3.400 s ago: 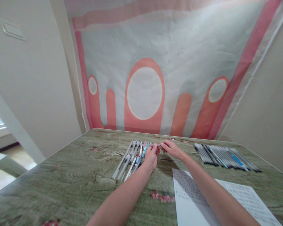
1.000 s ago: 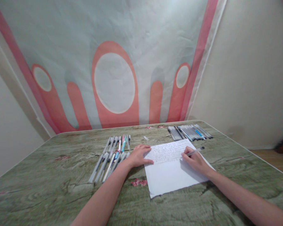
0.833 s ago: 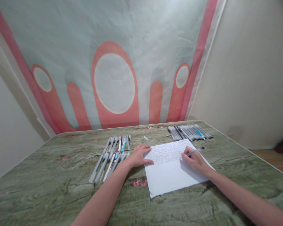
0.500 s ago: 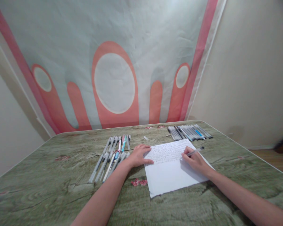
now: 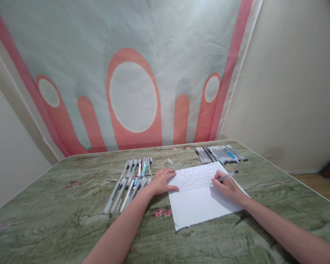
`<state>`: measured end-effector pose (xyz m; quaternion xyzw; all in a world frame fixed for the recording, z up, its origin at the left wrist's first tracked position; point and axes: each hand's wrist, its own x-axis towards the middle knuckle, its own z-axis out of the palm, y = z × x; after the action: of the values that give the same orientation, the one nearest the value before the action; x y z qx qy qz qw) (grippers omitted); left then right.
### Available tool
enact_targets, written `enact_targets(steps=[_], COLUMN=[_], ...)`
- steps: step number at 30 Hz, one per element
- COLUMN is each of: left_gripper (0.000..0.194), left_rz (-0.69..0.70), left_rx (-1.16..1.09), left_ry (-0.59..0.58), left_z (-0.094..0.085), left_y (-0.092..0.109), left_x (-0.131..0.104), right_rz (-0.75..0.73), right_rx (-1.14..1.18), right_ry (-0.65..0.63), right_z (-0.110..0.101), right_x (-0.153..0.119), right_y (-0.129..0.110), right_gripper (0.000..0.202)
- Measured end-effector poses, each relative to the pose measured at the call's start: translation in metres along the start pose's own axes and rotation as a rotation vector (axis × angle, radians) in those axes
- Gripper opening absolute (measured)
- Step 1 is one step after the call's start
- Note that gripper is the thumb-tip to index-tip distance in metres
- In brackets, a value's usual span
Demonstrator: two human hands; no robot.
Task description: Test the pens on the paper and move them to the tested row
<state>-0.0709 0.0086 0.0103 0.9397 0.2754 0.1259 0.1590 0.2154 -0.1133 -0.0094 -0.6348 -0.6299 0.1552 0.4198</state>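
Observation:
A white sheet of paper lies slightly turned on the table, its upper half covered in rows of handwriting. My left hand rests at the sheet's left edge with thumb and fingers apart, holding nothing. In my right hand is a pen with a clear barrel and dark end, gripped in a writing hold. Its tip is low near the end of the written lines; whether it touches the paper I cannot tell. The fingers partly hide the pen's front.
Several pens lie in two rows left of my left hand. Another row of pens sits beyond the paper at the back right. A small clear pen cap-like piece lies behind the sheet. The wood-patterned table meets a printed backdrop.

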Motion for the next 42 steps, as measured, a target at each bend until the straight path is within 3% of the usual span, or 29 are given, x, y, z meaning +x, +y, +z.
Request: enact_targets(steps=[42], left_gripper=[0.071], left_rz=[-0.009], left_rx=[-0.018], left_ry=[-0.001], left_z=[0.0008], left_y=[0.0003], left_x=[0.0000], right_rz=[-0.019], right_rx=[0.021], right_ry=[0.022], right_z=[0.0005], right_x=[-0.0012], right_y=[0.0025], right_gripper=[0.015])
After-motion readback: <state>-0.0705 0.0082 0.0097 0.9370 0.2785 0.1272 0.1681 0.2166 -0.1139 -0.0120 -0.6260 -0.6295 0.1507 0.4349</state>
